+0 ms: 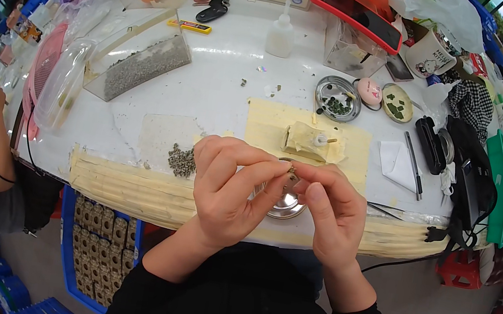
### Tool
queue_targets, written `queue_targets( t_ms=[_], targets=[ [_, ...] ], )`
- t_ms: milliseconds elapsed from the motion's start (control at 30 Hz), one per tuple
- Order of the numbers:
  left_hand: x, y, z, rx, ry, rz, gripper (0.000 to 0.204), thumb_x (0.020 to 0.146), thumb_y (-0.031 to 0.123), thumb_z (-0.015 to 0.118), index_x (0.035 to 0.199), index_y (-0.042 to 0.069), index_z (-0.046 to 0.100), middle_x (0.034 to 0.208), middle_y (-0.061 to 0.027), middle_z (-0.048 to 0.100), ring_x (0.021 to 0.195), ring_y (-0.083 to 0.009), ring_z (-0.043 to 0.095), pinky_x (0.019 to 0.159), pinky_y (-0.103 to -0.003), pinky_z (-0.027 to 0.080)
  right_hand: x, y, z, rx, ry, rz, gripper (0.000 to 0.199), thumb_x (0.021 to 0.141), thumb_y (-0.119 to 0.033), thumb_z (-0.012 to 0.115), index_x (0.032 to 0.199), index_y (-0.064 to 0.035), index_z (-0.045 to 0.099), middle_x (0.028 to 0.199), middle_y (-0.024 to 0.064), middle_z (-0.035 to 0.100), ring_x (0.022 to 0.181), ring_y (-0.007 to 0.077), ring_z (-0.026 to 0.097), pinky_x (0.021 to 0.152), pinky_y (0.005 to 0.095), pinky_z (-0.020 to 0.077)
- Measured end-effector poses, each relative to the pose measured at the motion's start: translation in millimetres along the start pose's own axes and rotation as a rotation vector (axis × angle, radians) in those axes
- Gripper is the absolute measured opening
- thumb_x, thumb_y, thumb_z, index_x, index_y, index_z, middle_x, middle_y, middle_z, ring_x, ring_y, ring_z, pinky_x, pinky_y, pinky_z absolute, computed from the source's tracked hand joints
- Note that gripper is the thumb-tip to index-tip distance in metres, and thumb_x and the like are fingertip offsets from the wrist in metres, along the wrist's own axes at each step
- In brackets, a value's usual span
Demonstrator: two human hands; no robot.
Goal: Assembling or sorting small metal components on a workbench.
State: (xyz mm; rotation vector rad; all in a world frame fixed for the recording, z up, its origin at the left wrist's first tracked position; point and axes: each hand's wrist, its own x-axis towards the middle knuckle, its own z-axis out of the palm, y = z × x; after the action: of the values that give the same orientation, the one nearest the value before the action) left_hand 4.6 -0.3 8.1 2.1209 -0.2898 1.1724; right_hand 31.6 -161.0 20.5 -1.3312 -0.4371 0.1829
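Left hand (228, 188) and right hand (331, 207) each grip a tiny, indistinct part (292, 172), half-hiding a metal dish (286, 206).

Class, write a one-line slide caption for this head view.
Left hand and right hand pinch a tiny part above a metal dish.

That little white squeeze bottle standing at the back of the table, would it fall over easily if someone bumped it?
Probably. The bottle stands upright, tall with a thin nozzle, so a knock near the top would likely tip it. It looks like light plastic, so it would slide or roll on the smooth white table rather than break.
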Motion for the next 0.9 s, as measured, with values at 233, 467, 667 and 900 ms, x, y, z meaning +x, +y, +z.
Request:
queue_targets(
  t_ms=[233,467,667,900],
  targets=[
    [-0.2,-0.7,2.8,0.022,0.010,-0.021,0.022,0.070,0.005,0.080,0.089,0.009,0.072,0.087,0.0002,0.065,0.081,-0.0203,0.057,0.077,-0.035,0.038,-0.7,-3.8,1.1,-0.757,-0.003,-0.526,0.038,0.082,-0.003,0.074,0.119,-0.0028,0.071,0.088,0.0070,0.063,0.075,0.0190,0.057,0.065,0.0282,0.0458],
    [0.4,-0.8,0.6,-0.047,0.027,-0.027,0.022,0.071,0.005,0.082,0.091,0.010,0.074,0.086,0.0008,0.066,0.080,-0.0196,0.057,0.074,-0.035,0.039,-5.1,10.7,-0.7,-0.236,-0.077,-0.175,0.034,0.091,-0.006,0.071,0.124,0.0001,0.066,0.094,0.0052,0.066,0.083,0.0130,0.060,0.071,0.0260,0.0485],
    [-1.7,0.0,0.8,-0.041,-0.005,0.042,0.026,0.067,0.008,0.082,0.092,0.012,0.074,0.088,0.0022,0.065,0.083,-0.0186,0.056,0.079,-0.035,0.037,-4.3,7.7,-8.0,0.362,-0.078,0.229,0.022,0.098,-0.007,0.064,0.118,0.0024,0.063,0.102,0.0023,0.068,0.092,0.0080,0.063,0.081,0.0232,0.0508],
    [-3.4,0.9,2.2,0.024,-0.002,0.039,0.026,0.067,0.007,0.082,0.091,0.012,0.073,0.088,0.0025,0.064,0.084,-0.0191,0.056,0.081,-0.036,0.035,-1.7,2.9,0.5,-0.161,0.056,-0.105,0.022,0.088,0.000,0.072,0.110,-0.0006,0.070,0.091,0.0037,0.068,0.078,0.0106,0.062,0.072,0.0240,0.0500]
  ],
)
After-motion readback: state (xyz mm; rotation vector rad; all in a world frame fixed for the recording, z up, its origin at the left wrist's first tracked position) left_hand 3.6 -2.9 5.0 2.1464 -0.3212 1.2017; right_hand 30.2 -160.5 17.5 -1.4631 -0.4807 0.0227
